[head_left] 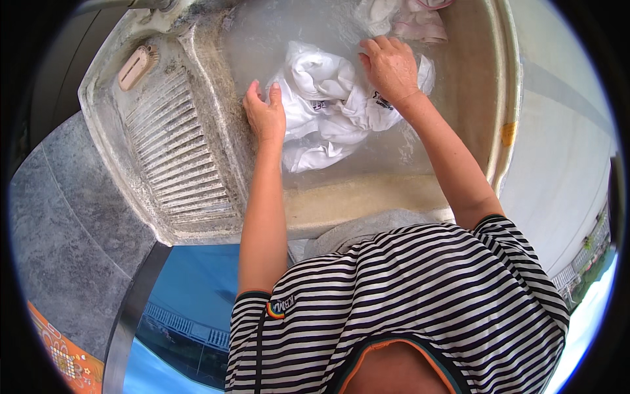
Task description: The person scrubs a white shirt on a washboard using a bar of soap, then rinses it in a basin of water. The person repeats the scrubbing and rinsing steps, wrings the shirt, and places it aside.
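Observation:
A bunched white garment (321, 125) with dark print lies in cloudy water in a stone-like wash sink (361, 200). My left hand (266, 115) is at the garment's left edge, thumb and fingers apart, with nothing gripped. Over the garment's upper right side is my right hand (392, 69), its fingers loosely bent and a gap showing beside the thumb. No cloth shows between those fingers; whether the palm touches the fabric is hard to tell. Part of the white cloth shows just right of that wrist.
Pale pink and white cloth (420, 23) sits in the water at the far right. Left of the basin is a ridged washboard (177, 148), with a pinkish scrub brush (136, 67) above it. A raised divider (216, 98) separates the two. Grey tiled floor (72, 217) lies at left.

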`<state>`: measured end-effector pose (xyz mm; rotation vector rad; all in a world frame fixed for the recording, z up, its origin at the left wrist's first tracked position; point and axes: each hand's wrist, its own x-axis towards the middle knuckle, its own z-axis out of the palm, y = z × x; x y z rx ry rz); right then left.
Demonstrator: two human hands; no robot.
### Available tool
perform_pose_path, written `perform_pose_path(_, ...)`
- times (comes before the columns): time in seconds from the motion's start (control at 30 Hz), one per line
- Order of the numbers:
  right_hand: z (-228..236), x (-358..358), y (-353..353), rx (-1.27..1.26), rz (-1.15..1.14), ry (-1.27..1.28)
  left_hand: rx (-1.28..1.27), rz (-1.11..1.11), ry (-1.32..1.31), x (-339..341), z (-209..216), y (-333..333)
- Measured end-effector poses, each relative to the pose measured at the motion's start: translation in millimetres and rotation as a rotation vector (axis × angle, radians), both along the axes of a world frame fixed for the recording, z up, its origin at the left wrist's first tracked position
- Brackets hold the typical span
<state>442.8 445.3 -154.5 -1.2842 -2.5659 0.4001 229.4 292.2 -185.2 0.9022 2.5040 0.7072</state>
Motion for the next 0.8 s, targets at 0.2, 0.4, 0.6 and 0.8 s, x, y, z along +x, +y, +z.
perform_pose_path(0.2, -60.3, -22.3, -24.7, -0.452, 0.065, -0.106, -0.395, -0.360, -0.284, 3.6, 12.6, 33.2)
perform_pose_path(0.4, -84.9, 34.7, 8.7, -1.031, -0.752, 0.754, -0.394, -0.233, -0.180, -27.1, 1.8, -11.4)
perform_pose_path(0.6, -42.1, 10.5, -24.0, -0.781, 0.062, 0.120, -0.489, -0.312, -0.468, -9.7, -5.8, 8.7)
perform_pose_path(0.8, -42.6, 39.5, 3.3, -0.274, -0.444, 0.325, -0.209, -0.329, -0.005, -16.1, 20.6, 12.3)
